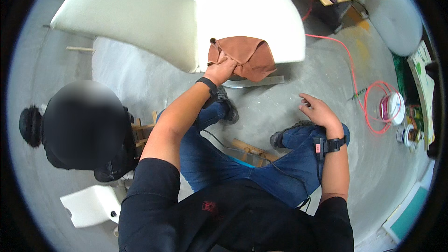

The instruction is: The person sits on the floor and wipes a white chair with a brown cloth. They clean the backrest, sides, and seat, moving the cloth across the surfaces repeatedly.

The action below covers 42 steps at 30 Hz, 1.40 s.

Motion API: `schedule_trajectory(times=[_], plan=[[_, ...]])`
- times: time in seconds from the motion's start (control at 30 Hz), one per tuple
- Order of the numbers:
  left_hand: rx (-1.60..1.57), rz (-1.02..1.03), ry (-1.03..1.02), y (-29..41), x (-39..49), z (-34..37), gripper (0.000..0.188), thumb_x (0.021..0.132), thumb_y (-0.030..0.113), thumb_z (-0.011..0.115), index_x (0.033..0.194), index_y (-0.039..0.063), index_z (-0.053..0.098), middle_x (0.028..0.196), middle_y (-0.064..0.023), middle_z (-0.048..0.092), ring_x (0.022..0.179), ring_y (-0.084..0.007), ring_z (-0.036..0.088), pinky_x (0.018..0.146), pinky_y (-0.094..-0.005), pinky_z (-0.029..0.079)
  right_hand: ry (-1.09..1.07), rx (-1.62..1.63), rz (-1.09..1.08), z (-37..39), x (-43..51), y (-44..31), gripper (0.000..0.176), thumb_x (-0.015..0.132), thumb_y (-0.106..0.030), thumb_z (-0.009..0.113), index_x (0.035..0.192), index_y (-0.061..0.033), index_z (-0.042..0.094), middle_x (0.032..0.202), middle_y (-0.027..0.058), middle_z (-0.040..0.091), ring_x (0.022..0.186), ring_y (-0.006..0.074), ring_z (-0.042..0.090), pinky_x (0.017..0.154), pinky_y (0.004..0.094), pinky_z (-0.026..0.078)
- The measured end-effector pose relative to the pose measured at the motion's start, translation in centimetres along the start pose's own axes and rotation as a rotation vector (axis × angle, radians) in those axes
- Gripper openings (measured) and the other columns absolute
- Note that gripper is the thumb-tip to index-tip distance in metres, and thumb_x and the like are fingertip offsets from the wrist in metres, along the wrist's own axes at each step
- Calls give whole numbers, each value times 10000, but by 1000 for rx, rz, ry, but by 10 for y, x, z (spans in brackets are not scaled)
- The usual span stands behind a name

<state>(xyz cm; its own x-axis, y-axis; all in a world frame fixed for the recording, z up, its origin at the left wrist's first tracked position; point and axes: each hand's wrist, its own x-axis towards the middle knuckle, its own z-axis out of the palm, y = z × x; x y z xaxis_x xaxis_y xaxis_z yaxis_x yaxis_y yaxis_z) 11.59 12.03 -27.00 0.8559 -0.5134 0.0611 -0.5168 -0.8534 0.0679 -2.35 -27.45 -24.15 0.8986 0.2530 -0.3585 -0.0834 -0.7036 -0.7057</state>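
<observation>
A large white upholstered chair stands before me, its backrest [140, 17] to the left and its seat [241, 14] to the right. My left hand [225, 68] grips a brown leather or cloth piece [250, 54] at the near edge of the seat. The piece is folded, with visible seams, and covers some fingers. Beneath it, part of a flat metal chair base [262, 82] shows. My right hand [316, 110] hangs above my right knee, fingers a little bent and apart, holding nothing.
Another person [84, 126] sits at left, near a smaller white chair [91, 205]. A red hose [350, 56] crosses the floor to a coil around a white-lidded tub [397, 108]. A wooden tabletop [327, 1] juts in at upper right. A low wooden stool [257, 151] is beneath me.
</observation>
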Motion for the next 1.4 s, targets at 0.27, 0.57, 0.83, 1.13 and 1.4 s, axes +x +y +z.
schedule_trajectory(times=[0.27, 0.57, 0.83, 1.13, 1.4], plan=[[-361, 81, 97, 111, 99, 35, 371, 1015, 203, 554, 1383, 174, 593, 1502, -122, 490, 1380, -386, 476, 1138, -461, 426, 33, 17, 12, -1, -13, 16, 551, 1004, -330, 667, 1460, -33, 580, 1319, 248, 686, 1214, 388, 659, 1026, 437, 526], [-234, 196, 123, 185, 169, 77, 459, 1029, 334, 511, 1444, 145, 561, 1541, -114, 467, 1490, -373, 362, 1260, -469, 276, 13, 56, 67, 3, -11, 35, 529, 1010, -293, 680, 1461, -34, 582, 1294, 243, 696, 1168, 341, 682, 1006, 408, 542], [-339, 291, 148, 157, 153, 62, 384, 1034, 280, 474, 1378, 270, 644, 1576, -18, 470, 1524, -346, 323, 1288, -471, 227, 2, 98, 105, -1, -10, 36, 556, 1016, -352, 657, 1464, -31, 583, 1291, 248, 702, 1167, 390, 684, 992, 428, 542], [-137, 60, 118, 72, 58, 25, 607, 868, 206, 787, 1448, 237, 609, 1640, -115, 409, 1536, -421, 289, 1249, -582, 305, 9, 104, 93, -1, -11, 36, 536, 1004, -345, 685, 1439, -42, 611, 1258, 225, 718, 1141, 338, 693, 980, 414, 545], [-126, -162, 109, 14, 0, 1, 937, 740, 621, 849, 1509, 178, 550, 1617, -160, 411, 1511, -473, 261, 1262, -621, 189, -4, 43, 77, 0, -6, 30, 548, 995, -346, 692, 1433, -26, 613, 1272, 227, 718, 1156, 351, 695, 1001, 413, 540]])
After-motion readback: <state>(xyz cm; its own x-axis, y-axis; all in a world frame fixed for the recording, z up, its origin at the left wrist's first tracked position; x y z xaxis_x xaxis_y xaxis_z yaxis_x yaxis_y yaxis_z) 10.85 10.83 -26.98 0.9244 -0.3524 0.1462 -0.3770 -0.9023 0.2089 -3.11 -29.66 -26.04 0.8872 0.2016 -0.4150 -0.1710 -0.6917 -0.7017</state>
